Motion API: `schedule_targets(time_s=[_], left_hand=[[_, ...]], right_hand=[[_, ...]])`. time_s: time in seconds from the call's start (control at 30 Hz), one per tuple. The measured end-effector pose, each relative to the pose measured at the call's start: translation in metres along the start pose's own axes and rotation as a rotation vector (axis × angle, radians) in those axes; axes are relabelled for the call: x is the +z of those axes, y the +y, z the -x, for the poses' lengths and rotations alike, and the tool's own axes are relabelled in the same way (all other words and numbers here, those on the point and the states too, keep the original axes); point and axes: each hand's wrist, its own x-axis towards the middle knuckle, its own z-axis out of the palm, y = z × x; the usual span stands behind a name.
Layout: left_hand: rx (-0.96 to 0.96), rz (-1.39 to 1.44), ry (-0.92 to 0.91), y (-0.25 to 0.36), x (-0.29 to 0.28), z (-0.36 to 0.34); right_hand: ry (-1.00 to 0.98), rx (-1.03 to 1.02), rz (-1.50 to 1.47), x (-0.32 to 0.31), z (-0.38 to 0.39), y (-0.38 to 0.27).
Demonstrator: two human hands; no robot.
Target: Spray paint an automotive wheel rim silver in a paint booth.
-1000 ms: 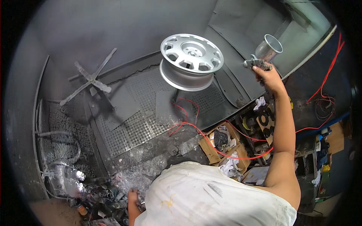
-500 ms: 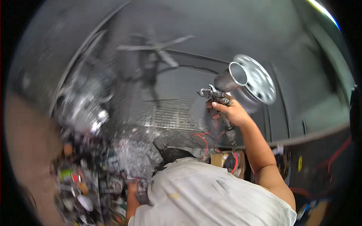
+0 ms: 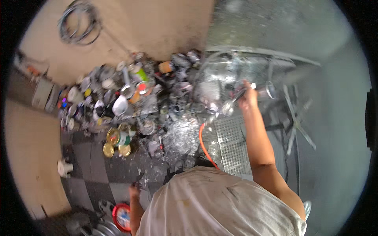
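My right hand (image 3: 248, 98) is closed round a spray gun, out in front of me at the right, with its metal cup (image 3: 270, 90) pointing to the right. Motion blurs the gun's body. From below it an orange-red hose (image 3: 202, 139) runs down toward my feet. My left hand (image 3: 134, 191) hangs low beside my body, over the checkered floor. Its fingers are too small and smeared to read. A grey stand with crossed arms (image 3: 294, 122) is to the right of the gun, apart from it.
Many cans, cups and bottles crowd a cluttered surface (image 3: 118, 94) at the left. Gold-lidded cans (image 3: 118, 141) stand lower down. A coiled cable (image 3: 80, 24) hangs on the tan wall. A perforated floor panel (image 3: 232, 145) lies ahead. A red-rimmed round container (image 3: 121, 217) sits near my left arm.
My view and body have swung left, bringing the cluttered cans to the front. The spray gun stays in my right hand, now farther out. The silver wheel has left its place beside the gun.
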Motion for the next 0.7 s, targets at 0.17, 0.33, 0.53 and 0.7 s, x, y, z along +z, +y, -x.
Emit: schedule_targets(time_s=[0.17,0.33,0.53,0.7], left_hand=[[-0.046,-0.115,-0.107,-0.148,0.037,0.109],[-0.211,-0.317,0.03,-0.224,0.115,0.228],[-0.237,-0.355,0.05,-0.223,0.138,0.255],[-0.096,-0.546,0.14,-0.181,0.08,0.183]], right_hand=[[-0.177,0.052,-0.105,0.076,-0.048,0.002],[-0.185,0.136,-0.076,0.102,-0.078,0.009],[-0.072,0.186,0.071,0.11,-0.08,-0.001],[-0.087,0.213,-0.087,0.123,-0.097,0.012]])
